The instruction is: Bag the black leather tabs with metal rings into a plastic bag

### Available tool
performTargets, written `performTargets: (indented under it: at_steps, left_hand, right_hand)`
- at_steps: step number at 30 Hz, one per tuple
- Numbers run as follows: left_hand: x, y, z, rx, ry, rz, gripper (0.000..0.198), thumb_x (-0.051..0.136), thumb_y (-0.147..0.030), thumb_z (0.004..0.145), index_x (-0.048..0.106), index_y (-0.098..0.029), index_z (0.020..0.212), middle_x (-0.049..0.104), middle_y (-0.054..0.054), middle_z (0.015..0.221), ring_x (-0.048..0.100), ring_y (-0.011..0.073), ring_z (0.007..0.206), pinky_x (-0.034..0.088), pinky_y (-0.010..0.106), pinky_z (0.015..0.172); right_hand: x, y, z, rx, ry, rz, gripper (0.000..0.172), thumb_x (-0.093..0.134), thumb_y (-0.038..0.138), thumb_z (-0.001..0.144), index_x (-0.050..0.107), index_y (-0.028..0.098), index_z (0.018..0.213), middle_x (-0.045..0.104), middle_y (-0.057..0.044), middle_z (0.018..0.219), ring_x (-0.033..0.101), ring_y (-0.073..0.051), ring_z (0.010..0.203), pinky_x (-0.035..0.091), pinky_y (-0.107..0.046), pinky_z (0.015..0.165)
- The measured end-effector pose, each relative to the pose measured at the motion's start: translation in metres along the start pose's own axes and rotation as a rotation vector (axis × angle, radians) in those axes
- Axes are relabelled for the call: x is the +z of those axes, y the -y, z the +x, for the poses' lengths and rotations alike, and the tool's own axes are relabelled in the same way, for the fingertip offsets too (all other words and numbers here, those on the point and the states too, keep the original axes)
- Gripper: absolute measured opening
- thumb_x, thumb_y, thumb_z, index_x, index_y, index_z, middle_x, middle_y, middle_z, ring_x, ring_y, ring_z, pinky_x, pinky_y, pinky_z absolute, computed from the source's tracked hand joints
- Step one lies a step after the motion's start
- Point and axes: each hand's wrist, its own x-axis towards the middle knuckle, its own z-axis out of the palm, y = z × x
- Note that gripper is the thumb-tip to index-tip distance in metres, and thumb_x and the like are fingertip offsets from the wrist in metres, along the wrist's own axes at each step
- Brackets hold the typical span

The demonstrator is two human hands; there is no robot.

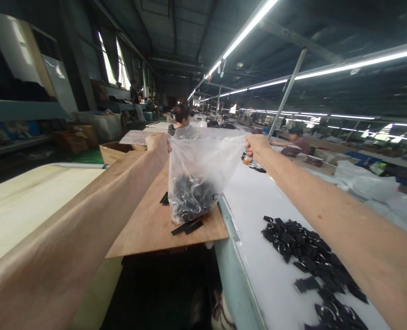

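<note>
Seemingly at the step of drawing a translucent bag (205, 158) wide by its top corners, pinched tight in the grip of left hand (157, 143) and right hand (257, 145) alike. Bulging low with black pieces (191, 195), over the wooden board (141, 231), hard to tell whether hanging or resting; beside the white desk (247, 206) bearing a heap of similar pieces (302, 245). Calling next, probably, for even tension on both corners.

The bag (206, 156) is between the left grip (158, 143) and the right grip (256, 145), over the board (138, 229), with small pieces (189, 195) in it. Loose strips (192, 227) lie on the board, at the near side of the bag. Right of the board is the worktop (254, 256), with a pile (297, 240) on it. Farther back, left of the bag, is a box (111, 153).
</note>
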Motion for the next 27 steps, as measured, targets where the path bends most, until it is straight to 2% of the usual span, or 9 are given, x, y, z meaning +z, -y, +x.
performTargets:
  at_steps: [3, 5, 8, 13, 17, 21, 25, 27]
  left_hand:
    - [-0.002, 0.004, -0.021, -0.039, 0.014, -0.029, 0.012, 0.053, -0.021, 0.087, 0.053, -0.012, 0.078, 0.042, -0.007, 0.058, 0.031, 0.0030, 0.040, 0.028, 0.015, 0.036]
    - [-0.001, 0.005, -0.034, -0.051, 0.055, -0.042, 0.013, 0.053, -0.013, 0.081, 0.049, -0.014, 0.070, 0.035, -0.009, 0.049, 0.025, 0.0029, 0.036, 0.023, 0.016, 0.034]
    - [0.005, 0.010, -0.054, -0.042, 0.139, -0.042, 0.014, 0.055, -0.008, 0.068, 0.045, -0.016, 0.062, 0.033, -0.009, 0.041, 0.024, 0.0038, 0.033, 0.021, 0.017, 0.034]
    - [0.011, 0.027, -0.091, 0.036, 0.206, -0.003, 0.015, 0.059, -0.013, 0.056, 0.049, -0.017, 0.066, 0.038, -0.009, 0.041, 0.030, 0.0056, 0.033, 0.024, 0.019, 0.035]
    - [-0.007, 0.035, -0.122, 0.106, 0.250, 0.025, 0.021, 0.060, -0.013, 0.050, 0.056, -0.016, 0.071, 0.046, -0.008, 0.045, 0.036, 0.0071, 0.037, 0.026, 0.020, 0.037]
    - [-0.036, 0.047, -0.149, 0.103, 0.254, 0.016, 0.031, 0.062, -0.016, 0.048, 0.057, -0.015, 0.079, 0.047, -0.008, 0.046, 0.041, 0.0085, 0.042, 0.029, 0.020, 0.042]
    - [-0.053, 0.061, -0.169, 0.095, 0.213, -0.031, 0.039, 0.062, -0.019, 0.049, 0.053, -0.016, 0.087, 0.050, -0.008, 0.051, 0.047, 0.0098, 0.050, 0.037, 0.020, 0.049]
    - [-0.055, 0.064, -0.177, 0.080, 0.211, -0.064, 0.041, 0.062, -0.021, 0.050, 0.051, -0.018, 0.089, 0.050, -0.009, 0.054, 0.050, 0.0107, 0.053, 0.043, 0.022, 0.054]
  right_hand:
    - [-0.006, -0.021, -0.012, 0.101, -0.009, -0.014, 0.018, 0.052, 0.025, 0.093, 0.052, 0.013, 0.080, 0.040, 0.009, 0.057, 0.028, -0.002, 0.037, 0.023, -0.013, 0.032]
    - [-0.017, -0.035, -0.018, 0.153, -0.018, -0.028, 0.018, 0.052, 0.026, 0.093, 0.053, 0.012, 0.082, 0.042, 0.008, 0.059, 0.030, -0.002, 0.038, 0.025, -0.013, 0.033]
    - [-0.040, -0.059, -0.030, 0.230, -0.034, -0.061, 0.019, 0.052, 0.027, 0.093, 0.053, 0.012, 0.081, 0.042, 0.008, 0.059, 0.030, -0.002, 0.038, 0.024, -0.013, 0.032]
    - [-0.081, -0.099, -0.062, 0.333, 0.021, -0.110, 0.025, 0.052, 0.024, 0.092, 0.048, 0.014, 0.070, 0.039, 0.010, 0.051, 0.026, -0.002, 0.033, 0.021, -0.013, 0.031]
    - [-0.102, -0.117, -0.098, 0.351, 0.119, -0.150, 0.032, 0.044, 0.022, 0.091, 0.041, 0.017, 0.060, 0.038, 0.008, 0.041, 0.025, -0.002, 0.030, 0.019, -0.014, 0.031]
    - [-0.108, -0.134, -0.129, 0.365, 0.241, -0.267, 0.034, 0.043, 0.023, 0.088, 0.045, 0.016, 0.055, 0.040, 0.005, 0.036, 0.025, -0.004, 0.029, 0.019, -0.015, 0.031]
    - [-0.106, -0.147, -0.140, 0.334, 0.311, -0.459, 0.031, 0.046, 0.022, 0.083, 0.050, 0.015, 0.053, 0.045, 0.002, 0.037, 0.029, -0.007, 0.028, 0.021, -0.018, 0.032]
    - [-0.106, -0.146, -0.139, 0.249, 0.296, -0.560, 0.027, 0.050, 0.026, 0.083, 0.055, 0.015, 0.059, 0.052, -0.001, 0.045, 0.041, -0.010, 0.035, 0.029, -0.020, 0.037]
